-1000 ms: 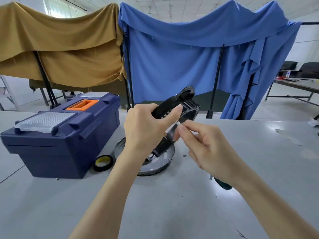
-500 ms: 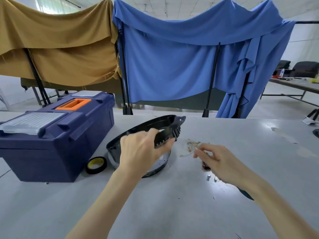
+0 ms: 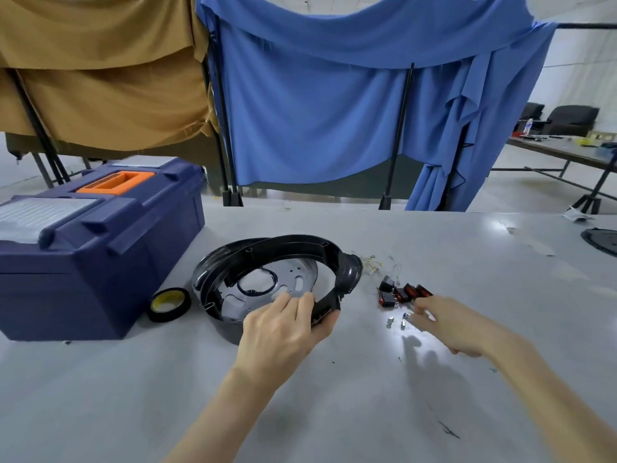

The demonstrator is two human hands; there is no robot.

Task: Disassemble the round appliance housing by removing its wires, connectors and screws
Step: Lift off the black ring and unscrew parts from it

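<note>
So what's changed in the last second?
The left hand lowered the housing from mid-air down to the table, still gripping its near rim. The right hand left the housing and moved right, over the loose screws. The toolbox and tape roll stayed put.

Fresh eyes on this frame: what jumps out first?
The black round housing lies mid-frame, its near edge gripped by the left hand. Right of it, the right hand is beside loose screws and red-black switches. A navy toolbox stands at left, with a tape roll beside it.
</note>
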